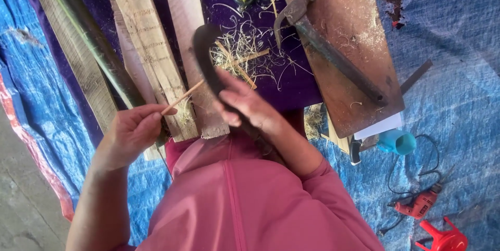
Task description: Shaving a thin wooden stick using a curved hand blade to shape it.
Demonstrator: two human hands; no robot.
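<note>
The left hand [133, 131] pinches a thin stick [182, 97]; the right hand [245, 105] grips a curved knife [205, 58] (blade crossing the stick just beyond the left fingertips), wood shavings [245, 47] past it.

Planks [151, 58] crowd the left, hammer [333, 53] on its board [359, 16] the right — shavings [245, 47] between; tarp [458, 47] open at right edge.

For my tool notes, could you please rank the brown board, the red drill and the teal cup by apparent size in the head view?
1. brown board
2. red drill
3. teal cup, close to the drill, so unsure
</note>
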